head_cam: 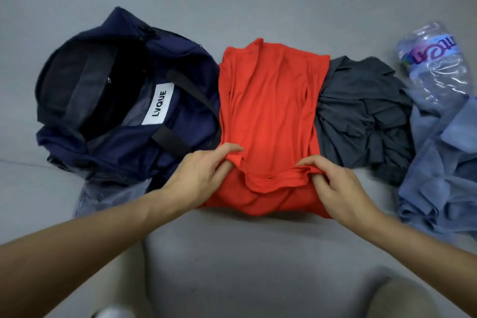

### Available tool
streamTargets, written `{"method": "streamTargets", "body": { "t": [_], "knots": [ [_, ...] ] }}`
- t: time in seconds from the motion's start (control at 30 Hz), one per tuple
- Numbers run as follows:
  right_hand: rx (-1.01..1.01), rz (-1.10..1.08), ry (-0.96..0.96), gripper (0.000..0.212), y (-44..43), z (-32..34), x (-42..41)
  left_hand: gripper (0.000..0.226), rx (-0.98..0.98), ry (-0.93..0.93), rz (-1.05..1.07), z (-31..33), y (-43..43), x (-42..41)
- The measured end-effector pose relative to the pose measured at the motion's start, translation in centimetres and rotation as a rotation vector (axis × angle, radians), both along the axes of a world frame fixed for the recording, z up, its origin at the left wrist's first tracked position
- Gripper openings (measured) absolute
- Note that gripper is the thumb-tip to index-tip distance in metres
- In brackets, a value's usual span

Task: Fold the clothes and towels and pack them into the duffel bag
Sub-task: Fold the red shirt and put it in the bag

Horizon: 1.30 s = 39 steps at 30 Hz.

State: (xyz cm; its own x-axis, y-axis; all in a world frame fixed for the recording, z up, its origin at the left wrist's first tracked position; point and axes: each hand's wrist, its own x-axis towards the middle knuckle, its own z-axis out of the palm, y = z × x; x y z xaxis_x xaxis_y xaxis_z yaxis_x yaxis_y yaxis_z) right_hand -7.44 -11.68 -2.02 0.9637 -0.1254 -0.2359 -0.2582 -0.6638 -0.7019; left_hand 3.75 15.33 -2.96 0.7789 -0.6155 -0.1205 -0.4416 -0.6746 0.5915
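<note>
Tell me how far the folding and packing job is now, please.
Done: nothing is clearly packed; the inside of the open duffel bag is too dark to judge. In hand: the red shirt, whose sides look folded in; the left hand and the right hand pinch its near edge. Left: the grey garment and the blue garment lie crumpled to its right, and everything must go into the bag.

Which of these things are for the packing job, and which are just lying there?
For the job: red shirt, pinched at its near edge by the left hand and right hand; dark grey garment; light blue garment; navy duffel bag.
Just lying about: crumpled plastic bottle; clear plastic sheet beside the bag.
</note>
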Motion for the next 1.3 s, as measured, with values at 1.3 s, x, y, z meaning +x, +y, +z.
{"method": "streamTargets", "body": {
  "t": [1.3],
  "knots": [
    [-0.685,0.73,0.132,0.08,4.5,-10.5,-0.3,0.08,0.778,-0.178,-0.245,-8.8,5.5,-1.7]
  ]
}}
